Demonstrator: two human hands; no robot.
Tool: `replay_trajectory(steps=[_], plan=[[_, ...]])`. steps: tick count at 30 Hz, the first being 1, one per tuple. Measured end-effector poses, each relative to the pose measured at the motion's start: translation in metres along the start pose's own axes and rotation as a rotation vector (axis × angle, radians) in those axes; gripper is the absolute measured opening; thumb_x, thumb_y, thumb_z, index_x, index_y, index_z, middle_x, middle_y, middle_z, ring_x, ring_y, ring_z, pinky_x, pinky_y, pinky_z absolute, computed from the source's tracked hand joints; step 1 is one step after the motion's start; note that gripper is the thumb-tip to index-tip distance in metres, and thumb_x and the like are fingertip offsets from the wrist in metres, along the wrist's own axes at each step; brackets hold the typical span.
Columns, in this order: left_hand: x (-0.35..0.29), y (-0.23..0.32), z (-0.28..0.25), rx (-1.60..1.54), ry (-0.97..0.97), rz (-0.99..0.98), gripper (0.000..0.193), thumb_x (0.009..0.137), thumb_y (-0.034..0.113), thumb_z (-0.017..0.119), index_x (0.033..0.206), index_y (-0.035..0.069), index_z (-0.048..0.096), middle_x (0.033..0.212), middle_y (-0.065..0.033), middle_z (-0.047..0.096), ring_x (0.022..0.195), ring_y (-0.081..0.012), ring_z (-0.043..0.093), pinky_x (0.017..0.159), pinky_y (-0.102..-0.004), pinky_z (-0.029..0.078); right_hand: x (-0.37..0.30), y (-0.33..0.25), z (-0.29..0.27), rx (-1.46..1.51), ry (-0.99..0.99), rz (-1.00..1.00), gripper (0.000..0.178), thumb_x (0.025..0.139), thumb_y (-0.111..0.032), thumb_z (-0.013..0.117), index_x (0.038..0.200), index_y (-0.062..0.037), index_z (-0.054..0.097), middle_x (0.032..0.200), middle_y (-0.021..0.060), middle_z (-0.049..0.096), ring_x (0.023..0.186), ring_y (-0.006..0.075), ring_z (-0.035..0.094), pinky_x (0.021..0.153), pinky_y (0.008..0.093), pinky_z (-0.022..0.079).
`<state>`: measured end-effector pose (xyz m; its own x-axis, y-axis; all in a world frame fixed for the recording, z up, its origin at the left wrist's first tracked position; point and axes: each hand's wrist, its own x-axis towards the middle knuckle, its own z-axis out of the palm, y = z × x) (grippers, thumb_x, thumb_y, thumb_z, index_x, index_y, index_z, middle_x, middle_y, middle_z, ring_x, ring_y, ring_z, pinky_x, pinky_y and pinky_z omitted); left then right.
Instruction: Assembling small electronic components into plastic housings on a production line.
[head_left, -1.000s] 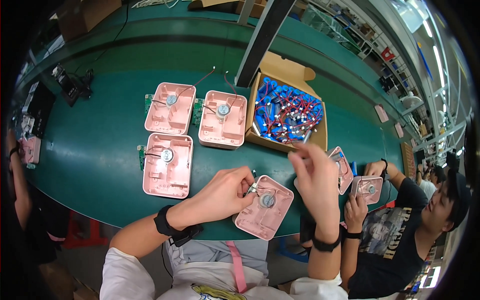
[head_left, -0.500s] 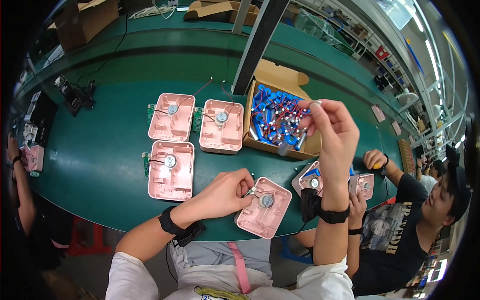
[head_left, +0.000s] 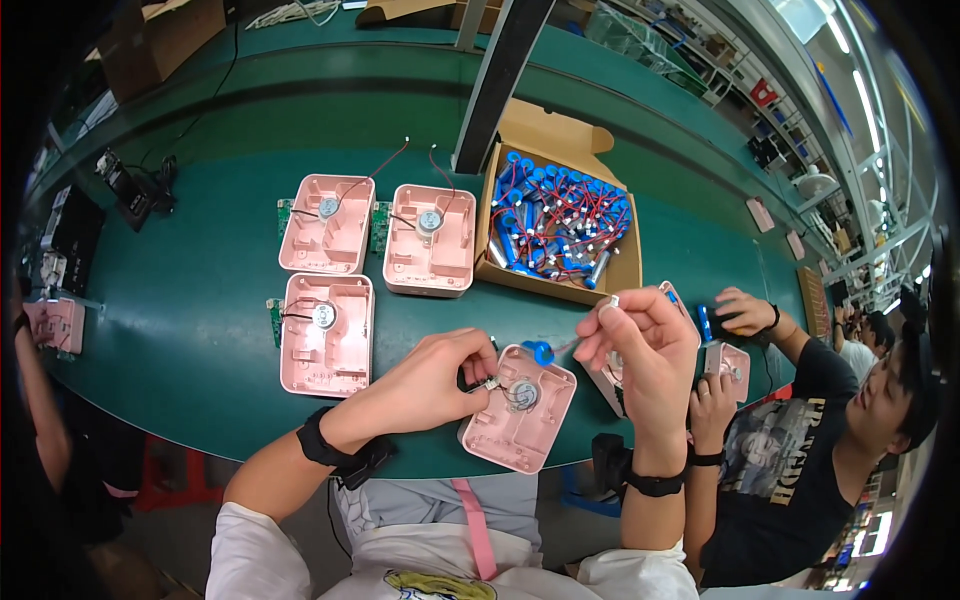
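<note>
A pink plastic housing (head_left: 540, 440) with a round silver speaker (head_left: 522, 394) lies near the table's front edge. At its upper left side my left hand (head_left: 430, 375) is closed on a small circuit board (head_left: 490, 383), mostly hidden by the fingers. My right hand (head_left: 640, 350) pinches a white plug at the end of a wire. From that wire a blue cylindrical battery (head_left: 541, 352) hangs tilted over the housing's upper rim, slightly blurred. An open cardboard box (head_left: 545, 287) full of blue batteries with red wires stands beyond my right hand.
Several more pink housings (head_left: 328, 380) with speakers and green boards stand left of centre. Another housing (head_left: 608, 388) sits partly behind my right hand. At the right, a co-worker's hand (head_left: 745, 312) is beside a blue battery (head_left: 705, 323). A metal post (head_left: 500, 90) rises behind the box.
My right hand has come from above the battery box toward the near housing, carrying the battery by its wire. My left hand stays at the housing's edge. The view has shifted slightly.
</note>
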<state>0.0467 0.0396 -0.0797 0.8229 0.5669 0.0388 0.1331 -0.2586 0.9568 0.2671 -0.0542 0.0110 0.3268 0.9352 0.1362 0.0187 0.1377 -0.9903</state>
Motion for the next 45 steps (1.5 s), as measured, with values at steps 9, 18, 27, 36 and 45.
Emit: replay_trajectory(steps=[9, 18, 27, 36, 45], plan=[[0.000, 0.001, 0.002, -0.012, 0.007, -0.034, 0.027, 0.083, 0.008, 0.081, 0.104, 0.000, 0.065, 0.091, -0.0070, 0.065, 0.079, -0.0141, 0.062, 0.064, -0.0283, 0.048, -0.017, 0.001, -0.003, -0.076, -0.006, 0.066, 0.006, 0.100, 0.003, 0.067, 0.105, 0.0060, 0.065, 0.090, 0.0161, 0.076, 0.069, 0.0166, 0.073, 0.058, 0.0249, 0.055], [0.001, -0.002, 0.003, -0.078, 0.060, -0.060, 0.022, 0.090, 0.005, 0.080, 0.104, -0.003, 0.065, 0.091, -0.0083, 0.065, 0.075, -0.0121, 0.064, 0.064, -0.0265, 0.054, -0.049, 0.021, 0.023, -0.733, -0.144, -0.078, 0.007, 0.092, 0.006, 0.076, 0.099, 0.0027, 0.076, 0.087, 0.0107, 0.076, 0.066, 0.0144, 0.072, 0.053, 0.0255, 0.053], [0.000, -0.005, 0.010, -0.011, 0.181, 0.083, 0.015, 0.090, -0.001, 0.078, 0.099, -0.005, 0.066, 0.095, -0.0102, 0.066, 0.077, -0.0142, 0.070, 0.063, -0.0272, 0.056, -0.047, 0.039, 0.046, -1.007, -0.100, -0.291, 0.008, 0.091, 0.002, 0.076, 0.098, -0.0005, 0.073, 0.089, 0.0139, 0.071, 0.066, 0.0323, 0.070, 0.057, 0.0376, 0.054], [-0.002, -0.003, 0.014, 0.057, 0.219, 0.165, 0.014, 0.088, -0.004, 0.077, 0.097, -0.004, 0.066, 0.093, -0.0101, 0.064, 0.071, -0.0160, 0.067, 0.060, -0.0288, 0.054, -0.048, 0.038, 0.051, -1.111, -0.103, -0.204, 0.006, 0.091, -0.002, 0.074, 0.096, -0.0013, 0.071, 0.089, 0.0153, 0.071, 0.069, 0.0376, 0.069, 0.059, 0.0440, 0.053], [-0.006, 0.002, 0.020, 0.179, 0.274, 0.257, 0.016, 0.085, -0.002, 0.072, 0.097, -0.003, 0.061, 0.094, -0.0182, 0.060, 0.077, -0.0430, 0.063, 0.065, -0.0482, 0.052, -0.043, 0.035, 0.049, -1.003, -0.110, -0.048, 0.005, 0.091, -0.001, 0.072, 0.092, 0.0029, 0.069, 0.085, 0.0189, 0.073, 0.069, 0.0373, 0.071, 0.063, 0.0442, 0.054]])
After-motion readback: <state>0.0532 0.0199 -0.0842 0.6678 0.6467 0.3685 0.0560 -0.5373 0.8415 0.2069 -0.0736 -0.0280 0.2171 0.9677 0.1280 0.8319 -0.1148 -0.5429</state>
